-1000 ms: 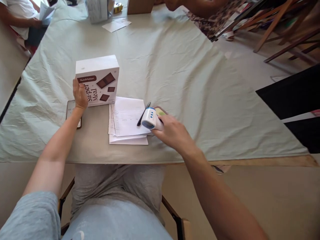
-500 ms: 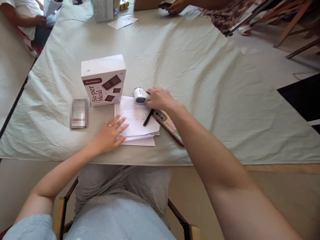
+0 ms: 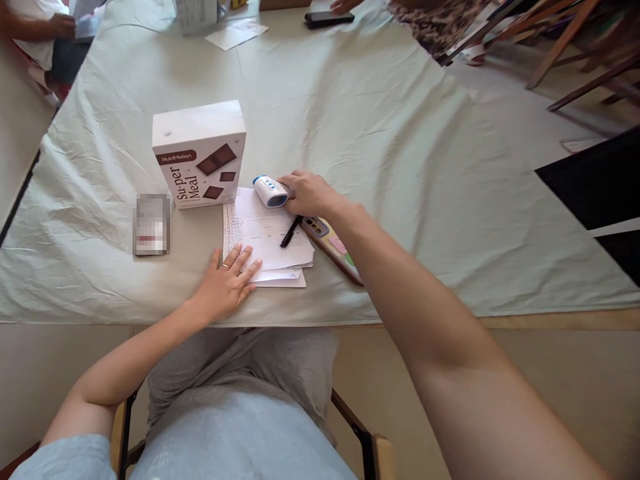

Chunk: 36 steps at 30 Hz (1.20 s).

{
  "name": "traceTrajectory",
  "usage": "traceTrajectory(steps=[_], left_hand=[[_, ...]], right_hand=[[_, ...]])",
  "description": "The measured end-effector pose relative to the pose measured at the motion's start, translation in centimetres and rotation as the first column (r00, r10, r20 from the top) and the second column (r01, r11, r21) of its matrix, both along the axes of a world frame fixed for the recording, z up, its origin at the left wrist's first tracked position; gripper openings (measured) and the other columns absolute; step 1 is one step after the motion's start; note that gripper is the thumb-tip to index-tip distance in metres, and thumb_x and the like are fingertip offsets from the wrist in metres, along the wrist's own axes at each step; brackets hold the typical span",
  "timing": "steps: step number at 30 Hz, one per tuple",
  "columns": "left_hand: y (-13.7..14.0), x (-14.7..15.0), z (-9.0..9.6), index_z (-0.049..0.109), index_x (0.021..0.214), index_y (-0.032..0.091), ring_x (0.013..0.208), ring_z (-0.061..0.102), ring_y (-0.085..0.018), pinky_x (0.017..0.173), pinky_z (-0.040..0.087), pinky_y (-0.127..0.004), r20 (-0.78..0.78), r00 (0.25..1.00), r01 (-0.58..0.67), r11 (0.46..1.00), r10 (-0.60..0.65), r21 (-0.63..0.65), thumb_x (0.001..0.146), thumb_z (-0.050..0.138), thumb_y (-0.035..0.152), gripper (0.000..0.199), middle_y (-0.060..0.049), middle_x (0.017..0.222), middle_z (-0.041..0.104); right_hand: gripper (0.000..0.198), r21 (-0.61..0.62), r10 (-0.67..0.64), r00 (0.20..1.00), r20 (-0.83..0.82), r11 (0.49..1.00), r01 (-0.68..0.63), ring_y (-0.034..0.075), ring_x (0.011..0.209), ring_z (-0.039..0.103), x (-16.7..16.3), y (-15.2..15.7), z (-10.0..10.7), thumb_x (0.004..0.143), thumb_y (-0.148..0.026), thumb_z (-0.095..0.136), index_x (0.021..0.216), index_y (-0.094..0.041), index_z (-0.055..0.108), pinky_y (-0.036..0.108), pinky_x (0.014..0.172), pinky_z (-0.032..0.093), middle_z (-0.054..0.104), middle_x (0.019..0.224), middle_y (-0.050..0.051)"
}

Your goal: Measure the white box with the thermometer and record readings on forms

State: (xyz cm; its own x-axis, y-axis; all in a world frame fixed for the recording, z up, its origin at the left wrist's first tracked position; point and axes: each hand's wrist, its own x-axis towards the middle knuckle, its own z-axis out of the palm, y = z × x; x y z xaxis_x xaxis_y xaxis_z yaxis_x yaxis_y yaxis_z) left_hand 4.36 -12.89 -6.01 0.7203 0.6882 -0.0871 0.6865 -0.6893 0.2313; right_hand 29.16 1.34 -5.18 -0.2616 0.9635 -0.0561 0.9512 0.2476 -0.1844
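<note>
My right hand is closed around the handle of a white and blue infrared thermometer, held by the top right corner of a stack of papers. My left hand lies flat with fingers spread, over the left lower edge of that stack. A black pen rests on the papers. To their right, a phone in a colourful case lies partly hidden under my right forearm. Behind the papers, to the left, a white and brown "Super Meal" box stands upright.
A small blurred-out item is left of the box. Across the cloth-covered table are a black phone near another person's hand, a sheet of paper and a clear container. Another person sits at the far left.
The thermometer has turned slightly in my right hand, its blue end now tipped more to the left. My left hand has settled flatter on the papers. The other person's hand has drawn back from the black phone.
</note>
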Motion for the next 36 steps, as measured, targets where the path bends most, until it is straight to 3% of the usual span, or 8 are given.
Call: traceTrajectory(steps=[7,15,20,23,26,28,32,36], left_hand=[[0.3,-0.6,0.4,0.057,0.130,0.017,0.133,0.050,-0.031,0.109,0.040,-0.055,-0.020,0.992,0.127,0.961,-0.126,0.244,0.098,0.046,0.032,0.037,-0.019,0.142,0.052],[-0.4,0.2,1.0,0.063,0.115,-0.002,0.114,0.066,-0.029,0.087,0.057,-0.035,-0.247,0.924,0.376,0.815,-0.292,0.441,0.093,0.045,0.009,0.030,-0.026,0.123,0.064],[-1.3,0.5,0.8,0.064,0.115,-0.002,0.113,0.066,-0.029,0.091,0.058,-0.034,-0.272,0.926,0.366,0.793,-0.261,0.487,0.093,0.046,0.010,0.032,-0.024,0.121,0.065],[-1.5,0.6,0.9,0.065,0.115,-0.002,0.111,0.067,-0.030,0.089,0.058,-0.035,-0.278,0.926,0.366,0.780,-0.254,0.508,0.091,0.046,0.010,0.032,-0.026,0.121,0.064],[-1.7,0.9,1.0,0.062,0.119,-0.003,0.109,0.068,-0.032,0.084,0.060,-0.038,-0.291,0.925,0.367,0.779,-0.246,0.508,0.091,0.047,0.011,0.035,-0.029,0.119,0.064],[-2.0,1.2,1.0,0.061,0.120,-0.003,0.106,0.069,-0.033,0.080,0.061,-0.038,-0.298,0.925,0.364,0.776,-0.235,0.516,0.090,0.047,0.011,0.036,-0.030,0.117,0.064],[-2.5,1.1,0.9,0.063,0.117,-0.004,0.104,0.070,-0.032,0.075,0.061,-0.035,-0.287,0.929,0.362,0.744,-0.236,0.562,0.088,0.047,0.010,0.036,-0.029,0.115,0.066],[-2.5,0.8,0.8,0.066,0.114,-0.002,0.102,0.071,-0.030,0.074,0.061,-0.033,-0.221,0.946,0.324,0.729,-0.238,0.603,0.088,0.045,0.012,0.036,-0.024,0.113,0.069]], right_hand=[[0.050,0.218,-0.048,0.999,-0.011,0.975,0.049,0.032,0.109,0.054,0.7,-4.1,2.0,0.079,-0.015,0.050,0.127,-0.010,0.060,0.040,0.089,0.042,0.062,0.119,0.018],[0.025,0.156,0.128,0.955,0.268,0.972,-0.174,0.025,0.083,0.060,-0.3,-7.9,1.2,0.085,-0.009,0.045,0.086,-0.012,0.070,0.033,0.070,0.038,0.066,0.090,0.016],[0.008,0.366,0.078,0.987,-0.141,0.930,-0.021,0.021,0.068,0.060,-0.6,-8.6,1.8,0.081,-0.017,0.054,0.075,-0.019,0.060,0.032,0.064,0.042,0.065,0.072,0.008],[0.019,0.237,-0.087,0.747,-0.659,0.919,0.315,0.016,0.052,0.055,-1.6,-10.1,2.4,0.080,-0.031,0.061,0.068,-0.023,0.048,0.029,0.053,0.042,0.056,0.058,0.000],[0.029,-0.157,-0.218,0.319,-0.922,0.966,0.204,0.017,0.049,0.059,-4.0,-10.0,1.8,0.084,-0.050,0.054,0.071,-0.024,0.050,0.029,0.048,0.046,0.057,0.055,-0.001],[0.038,-0.279,-0.289,0.154,-0.945,0.956,0.087,0.019,0.057,0.065,-5.7,-9.2,1.0,0.082,-0.060,0.052,0.078,-0.023,0.055,0.030,0.048,0.049,0.064,0.062,0.002],[0.038,-0.264,-0.285,0.156,-0.946,0.954,0.143,0.013,0.048,0.058,-7.4,-8.6,-0.1,0.072,-0.056,0.071,0.071,-0.022,0.052,0.025,0.045,0.045,0.061,0.055,-0.002],[0.034,-0.293,-0.323,0.231,-0.918,0.943,0.155,0.013,0.049,0.057,-6.9,-10.8,-0.4,0.084,-0.055,0.058,0.080,-0.021,0.059,0.027,0.049,0.047,0.064,0.059,-0.001]])
